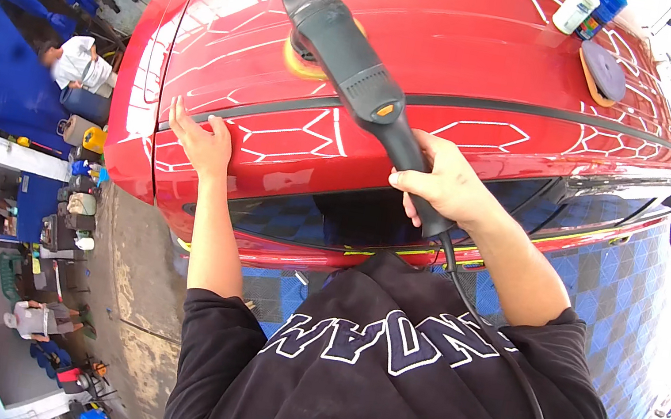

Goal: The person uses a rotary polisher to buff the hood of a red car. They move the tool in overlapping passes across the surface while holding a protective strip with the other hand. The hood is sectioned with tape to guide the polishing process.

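Note:
My right hand (pixel 446 184) is wrapped round the handle of a black car polisher (pixel 351 69). The polisher's yellow pad (pixel 300 65) sits on the glossy red roof of a car (pixel 488 57), partly hidden under the tool's head. A black cord (pixel 508 352) runs from the handle's end down over my dark shirt. My left hand (pixel 202 141) rests on the red roof edge, fingers spread and holding nothing, near the rear seam.
On the far right of the roof stand a white bottle (pixel 576 8) and a blue bottle (pixel 605 10), beside a spare round pad (pixel 603 75). Several jugs and containers (pixel 81 203) line the left side. Two people (pixel 84 65) are farther off. Blue and grey tiles (pixel 595 318) cover the floor.

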